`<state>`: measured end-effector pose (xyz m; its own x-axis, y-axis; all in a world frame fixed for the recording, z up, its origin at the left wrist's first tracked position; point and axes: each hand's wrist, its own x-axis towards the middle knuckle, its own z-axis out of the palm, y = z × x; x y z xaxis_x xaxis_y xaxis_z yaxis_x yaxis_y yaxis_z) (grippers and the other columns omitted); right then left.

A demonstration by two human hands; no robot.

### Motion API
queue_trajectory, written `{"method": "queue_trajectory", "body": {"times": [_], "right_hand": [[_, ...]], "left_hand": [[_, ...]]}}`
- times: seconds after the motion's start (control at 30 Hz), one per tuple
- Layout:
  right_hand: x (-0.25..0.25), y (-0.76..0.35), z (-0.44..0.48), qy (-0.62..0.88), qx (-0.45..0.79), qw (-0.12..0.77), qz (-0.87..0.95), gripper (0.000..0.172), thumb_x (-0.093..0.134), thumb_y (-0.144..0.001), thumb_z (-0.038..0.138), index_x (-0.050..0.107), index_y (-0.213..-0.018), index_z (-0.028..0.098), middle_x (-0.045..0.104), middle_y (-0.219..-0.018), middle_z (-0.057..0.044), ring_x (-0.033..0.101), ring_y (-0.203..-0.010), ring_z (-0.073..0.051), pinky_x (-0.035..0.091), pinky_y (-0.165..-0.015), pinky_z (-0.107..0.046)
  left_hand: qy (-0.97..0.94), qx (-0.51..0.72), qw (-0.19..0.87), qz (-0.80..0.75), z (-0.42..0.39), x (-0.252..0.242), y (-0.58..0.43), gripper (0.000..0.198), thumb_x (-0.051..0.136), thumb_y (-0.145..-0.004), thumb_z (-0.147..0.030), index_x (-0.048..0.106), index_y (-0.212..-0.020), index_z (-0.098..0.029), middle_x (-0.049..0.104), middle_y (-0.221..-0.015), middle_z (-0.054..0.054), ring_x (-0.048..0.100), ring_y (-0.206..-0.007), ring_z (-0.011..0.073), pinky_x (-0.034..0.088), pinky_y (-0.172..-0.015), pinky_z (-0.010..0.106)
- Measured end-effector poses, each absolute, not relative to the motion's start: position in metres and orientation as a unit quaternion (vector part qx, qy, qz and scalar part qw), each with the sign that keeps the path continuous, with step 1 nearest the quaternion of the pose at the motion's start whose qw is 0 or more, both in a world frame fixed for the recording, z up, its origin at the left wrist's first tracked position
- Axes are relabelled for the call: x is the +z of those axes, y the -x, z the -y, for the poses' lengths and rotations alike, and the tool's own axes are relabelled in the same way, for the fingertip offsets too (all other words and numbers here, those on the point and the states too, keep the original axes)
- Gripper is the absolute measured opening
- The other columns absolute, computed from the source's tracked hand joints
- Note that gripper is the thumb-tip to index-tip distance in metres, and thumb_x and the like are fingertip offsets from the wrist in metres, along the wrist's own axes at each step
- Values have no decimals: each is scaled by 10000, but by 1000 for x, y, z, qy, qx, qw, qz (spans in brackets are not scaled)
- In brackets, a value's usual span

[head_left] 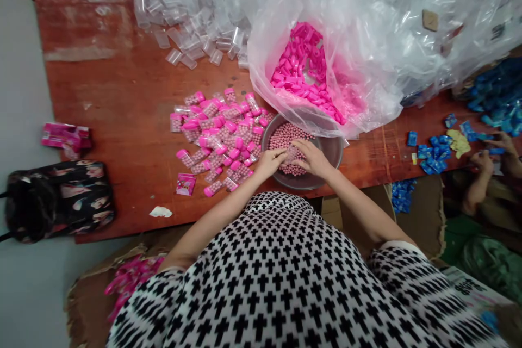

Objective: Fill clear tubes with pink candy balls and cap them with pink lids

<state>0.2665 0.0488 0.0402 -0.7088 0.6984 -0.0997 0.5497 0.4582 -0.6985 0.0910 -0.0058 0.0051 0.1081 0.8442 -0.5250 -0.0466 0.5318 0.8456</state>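
Note:
A grey bowl (336, 159) of small pink beads (285, 135) sits at the table's front edge, before my body. Over the beads, a small clear plastic bottle (290, 155) with pink beads in it is between my hands. My left hand (270, 163) grips it from the left with closed fingers. From the other side, my right hand (312, 159) curls its fingers and thumb around it, low against the beads. Fingers cover part of the bottle. Left of the bowl lies a heap of bead-filled bottles with pink caps (222, 136).
A plastic bag (261, 60) of pink caps (302, 65) overhangs the bowl's back. Empty clear bottles (196, 38) lie behind the heap. A floral black bag (85, 196) rests at left. On the right, another person's hands (485, 160) work near blue packets (436, 153).

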Motion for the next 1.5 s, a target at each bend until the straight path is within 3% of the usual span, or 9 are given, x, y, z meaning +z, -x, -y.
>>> {"method": "queue_trajectory", "body": {"times": [0.17,0.33,0.43,0.63,0.77,0.97,1.1,1.3,1.5], "right_hand": [[59,-268,-59,221,238,-45,944,330,393,-930,298,524,-1189,141,573,-1155,-143,526,-1048,-231,433,-921,-400],[42,-280,-70,441,118,-223,862,267,388,-895,150,520,-1118,86,551,-1109,-202,527,-1001,-255,475,-765,-334],[22,-286,-77,536,74,-256,801,294,350,-872,77,504,-1114,13,539,-1076,-270,534,-981,-296,480,-715,-367],[-17,-238,-74,486,137,-222,834,329,282,-898,73,538,-1104,66,543,-1097,-232,545,-991,-259,470,-763,-349],[-33,-208,-71,426,216,-174,861,267,455,-865,128,551,-1114,132,558,-1147,-160,540,-1029,-210,442,-857,-319],[-30,-227,-62,428,599,88,671,413,710,-670,285,598,-1040,141,634,-1045,-67,602,-923,-169,467,-866,-318],[-10,-237,-47,412,716,198,527,430,737,-621,369,608,-987,184,666,-962,-16,617,-890,-156,483,-857,-324],[25,-246,-42,445,646,219,581,402,719,-662,402,601,-980,187,666,-892,-19,639,-802,-159,514,-794,-321],[70,-261,-63,352,488,156,783,414,608,-802,384,547,-1167,200,608,-1131,-84,599,-972,-181,467,-870,-327]], "left_hand": [[-318,306,730,-523,-3,-1,-88,236,642,-737,-328,711,-815,-116,677,-586,13,640,-529,145,550,-558,266],[-338,380,643,-572,7,-7,-81,380,677,-696,-410,700,-976,-154,718,-778,39,660,-606,157,570,-621,310],[-321,407,623,-586,17,-3,-70,439,669,-697,-458,692,-997,-139,719,-862,69,674,-687,175,577,-684,345],[-235,456,609,-604,28,10,-53,485,693,-658,-501,686,-970,-129,714,-850,77,672,-724,170,575,-744,366],[-230,469,581,-624,29,11,-46,498,672,-679,-492,665,-1010,-120,709,-898,80,674,-770,181,566,-768,388],[-397,420,483,-658,24,15,-47,390,609,-778,-343,628,-1127,-171,658,-1132,97,623,-1019,224,480,-926,408],[-467,397,474,-633,15,20,-66,355,615,-772,-260,636,-1116,-174,646,-1165,89,594,-1078,230,434,-976,400],[-422,440,523,-596,3,20,-83,289,593,-781,-282,679,-1040,-187,707,-1027,42,646,-943,213,490,-887,371],[-385,424,632,-523,-2,15,-74,419,665,-700,-405,688,-1048,-173,711,-1011,65,668,-879,233,531,-803,388]]}}
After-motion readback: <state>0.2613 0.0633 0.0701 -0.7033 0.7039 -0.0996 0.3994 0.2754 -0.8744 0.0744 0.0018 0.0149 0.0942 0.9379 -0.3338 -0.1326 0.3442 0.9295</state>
